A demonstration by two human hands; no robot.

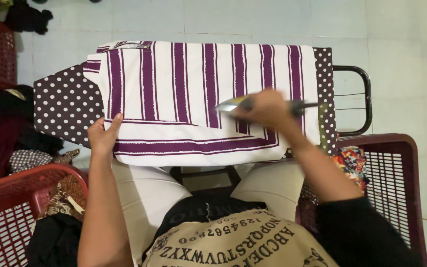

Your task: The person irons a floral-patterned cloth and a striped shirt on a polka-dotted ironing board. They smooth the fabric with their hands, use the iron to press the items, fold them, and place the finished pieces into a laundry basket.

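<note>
On top of the polka-dot ironing board [65,101] lies a white cloth with purple stripes [193,89], spread flat and covering most of the board's length, its near edge folded over so that the stripes there run sideways. The right hand [268,110] is closed around the dark handle of an iron [235,105], which rests on the cloth toward its right half; the iron is blurred, so its exact shape is hard to make out. The left hand [104,134] lies flat and open on the cloth's near left corner, fingers together and thumb raised, pressing the fabric against the board. Beyond the board's right end a black metal iron rest [364,99] sticks out over the pale tiled floor [401,44]. A dark red plastic basket [396,173] stands at the person's right with a colourful patterned garment [352,165] draped at its rim. Another red basket [11,207] sits at the left, holding dark clothes [53,240].
</note>
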